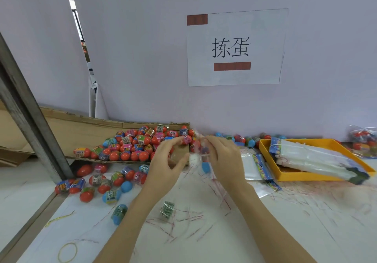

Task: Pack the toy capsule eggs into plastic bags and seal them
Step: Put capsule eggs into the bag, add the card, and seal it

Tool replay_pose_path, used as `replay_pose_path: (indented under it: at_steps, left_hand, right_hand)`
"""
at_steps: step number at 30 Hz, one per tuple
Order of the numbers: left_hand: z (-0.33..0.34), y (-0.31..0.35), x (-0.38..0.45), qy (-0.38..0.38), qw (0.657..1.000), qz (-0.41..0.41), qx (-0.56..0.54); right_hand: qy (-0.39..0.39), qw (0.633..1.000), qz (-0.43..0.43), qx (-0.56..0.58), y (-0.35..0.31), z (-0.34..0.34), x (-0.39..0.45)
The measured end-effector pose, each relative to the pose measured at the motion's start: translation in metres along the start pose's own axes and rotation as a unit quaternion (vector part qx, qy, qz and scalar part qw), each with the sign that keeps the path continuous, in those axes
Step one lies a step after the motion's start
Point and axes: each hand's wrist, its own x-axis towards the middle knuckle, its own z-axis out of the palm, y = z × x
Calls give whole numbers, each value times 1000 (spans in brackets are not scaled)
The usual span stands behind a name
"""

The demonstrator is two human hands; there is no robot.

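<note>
Hands: both raised over the middle of the bench, close together but with a gap between them.
Left hand: fingers curled, thumb and forefinger tips pinching a red egg with a pink label at the near edge of the heap.
Right hand: fingers curled round the top of a clear plastic bag, holding it upright; motion blur hides the exact grip.
Bag contents: a blue egg shows low in the bag; other coloured shapes above it are too blurred to tell.
Egg heap: red, blue and pink capsule eggs piled on a flattened cardboard sheet left of the hands.
Loose eggs: scattered on the bench in front of the cardboard; more lie along the wall to the right.
Yellow tray: right of the hands, holding a bundle of empty bags.
Flat bags: lying between the right hand and the tray.
Rubber band: near the front left edge.
Paper sign: stuck on the wall above.
</note>
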Motion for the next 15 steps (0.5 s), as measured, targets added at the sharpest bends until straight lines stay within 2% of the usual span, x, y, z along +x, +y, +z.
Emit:
replay_pose_path:
  at_steps: [2,6,10,15]
  left_hand:
    - [1,0,1,-12,1000,-4,-16]
    - [-1,2,1,-5,997,-23,-75]
    - [-2,1,0,25,998,-17,-55]
    - [-6,1,2,82,992,-44,-88]
  right_hand:
    - [-7,999,-39,5,-9,3,-1]
    - [-65,996,-57,25,-18,9,-4]
    - [-119,990,-48,52,-19,10,-7]
    - [-138,988,-6,72,-21,13,-10]
